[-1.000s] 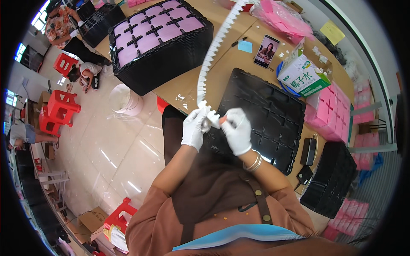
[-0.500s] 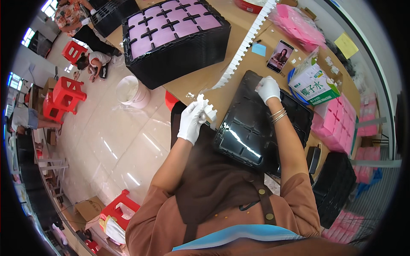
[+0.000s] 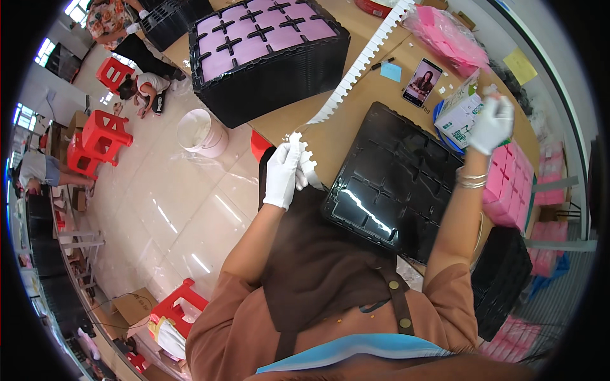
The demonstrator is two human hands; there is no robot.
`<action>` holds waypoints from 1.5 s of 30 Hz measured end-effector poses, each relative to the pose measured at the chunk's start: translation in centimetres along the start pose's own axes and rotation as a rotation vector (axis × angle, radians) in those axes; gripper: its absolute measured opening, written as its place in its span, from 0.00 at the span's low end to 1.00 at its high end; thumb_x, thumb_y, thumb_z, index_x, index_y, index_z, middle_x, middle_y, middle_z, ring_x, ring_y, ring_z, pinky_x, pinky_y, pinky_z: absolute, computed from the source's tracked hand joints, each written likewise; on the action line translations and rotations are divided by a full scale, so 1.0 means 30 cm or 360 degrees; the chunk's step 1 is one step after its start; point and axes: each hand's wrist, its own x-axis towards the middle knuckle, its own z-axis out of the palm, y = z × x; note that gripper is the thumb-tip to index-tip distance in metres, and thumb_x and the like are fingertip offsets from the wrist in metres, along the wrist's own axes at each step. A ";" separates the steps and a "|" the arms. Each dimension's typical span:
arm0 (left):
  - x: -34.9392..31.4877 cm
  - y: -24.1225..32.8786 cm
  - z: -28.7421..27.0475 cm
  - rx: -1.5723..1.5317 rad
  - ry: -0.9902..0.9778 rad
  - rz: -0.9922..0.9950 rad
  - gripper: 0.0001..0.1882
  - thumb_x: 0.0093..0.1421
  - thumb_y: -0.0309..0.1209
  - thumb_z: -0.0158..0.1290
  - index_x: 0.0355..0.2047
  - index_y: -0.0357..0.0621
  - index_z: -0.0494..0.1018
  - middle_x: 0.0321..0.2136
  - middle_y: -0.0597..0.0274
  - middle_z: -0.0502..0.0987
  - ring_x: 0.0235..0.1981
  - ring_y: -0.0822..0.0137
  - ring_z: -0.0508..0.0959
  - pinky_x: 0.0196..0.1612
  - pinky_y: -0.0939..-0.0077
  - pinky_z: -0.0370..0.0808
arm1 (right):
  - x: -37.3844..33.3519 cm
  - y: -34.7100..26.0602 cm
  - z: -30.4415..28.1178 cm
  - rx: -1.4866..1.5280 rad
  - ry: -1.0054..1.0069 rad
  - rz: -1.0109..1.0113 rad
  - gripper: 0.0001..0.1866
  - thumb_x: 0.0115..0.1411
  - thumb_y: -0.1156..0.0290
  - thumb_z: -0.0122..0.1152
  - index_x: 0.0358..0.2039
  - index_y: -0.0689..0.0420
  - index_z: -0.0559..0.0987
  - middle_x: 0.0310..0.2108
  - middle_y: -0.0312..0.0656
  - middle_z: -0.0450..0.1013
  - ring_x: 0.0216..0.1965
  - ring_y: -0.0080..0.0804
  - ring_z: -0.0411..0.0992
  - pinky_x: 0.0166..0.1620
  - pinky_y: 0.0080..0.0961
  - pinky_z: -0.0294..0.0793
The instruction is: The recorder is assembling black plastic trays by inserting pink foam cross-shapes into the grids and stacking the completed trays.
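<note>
My left hand (image 3: 284, 173), in a white glove, grips the near end of a long white notched strip (image 3: 356, 70) that runs away across the brown table toward the far edge. My right hand (image 3: 492, 124), also gloved, is stretched out to the right over a white and green box (image 3: 459, 115); whether it holds anything is unclear. Between my hands lies an empty black moulded tray (image 3: 394, 184), glossy, with cross-shaped ribs.
A tall stack of black trays (image 3: 270, 60) topped with pink blocks stands at the far left of the table. A phone (image 3: 422, 82), a pink bag (image 3: 448, 38), pink blocks (image 3: 508, 184) and more black trays (image 3: 502, 279) lie right. White bucket (image 3: 200, 132) and red stools (image 3: 105, 133) on the floor.
My right hand let go of the strip, passed over the black tray and reached far right to the box. My left hand stayed near the table edge holding the strip's end.
</note>
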 end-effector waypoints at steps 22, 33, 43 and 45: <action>-0.103 0.040 0.133 0.0244 -0.0204 0.0159 0.14 0.67 0.38 0.47 0.33 0.38 0.71 0.18 0.66 0.74 0.11 0.81 0.68 0.13 0.86 0.61 | -0.664 -0.450 -0.055 0.0431 -0.1966 0.0682 0.07 0.53 0.72 0.59 0.29 0.62 0.77 0.25 0.40 0.71 0.23 0.23 0.68 0.30 0.23 0.69; -0.029 0.002 0.030 0.0153 -0.0024 0.0029 0.17 0.68 0.41 0.45 0.31 0.40 0.69 0.16 0.67 0.71 0.09 0.81 0.66 0.12 0.89 0.59 | -0.503 -0.152 0.006 0.0105 -0.1435 0.0684 0.08 0.48 0.74 0.66 0.24 0.59 0.74 0.25 0.40 0.71 0.27 0.27 0.70 0.32 0.23 0.70; -0.040 0.001 -0.004 0.0154 -0.0052 -0.0008 0.16 0.68 0.41 0.46 0.31 0.41 0.69 0.17 0.69 0.70 0.12 0.83 0.66 0.15 0.89 0.60 | -0.354 0.169 0.321 -0.1229 -0.2426 0.0402 0.22 0.40 0.61 0.73 0.34 0.60 0.81 0.38 0.52 0.77 0.40 0.51 0.76 0.44 0.36 0.75; -0.043 0.015 0.013 0.0123 -0.0086 -0.0015 0.15 0.68 0.40 0.46 0.32 0.41 0.70 0.17 0.69 0.70 0.13 0.83 0.66 0.15 0.89 0.60 | -0.339 0.276 0.346 -0.0949 -0.2332 0.0701 0.19 0.41 0.67 0.73 0.34 0.60 0.79 0.30 0.47 0.77 0.31 0.40 0.75 0.36 0.30 0.73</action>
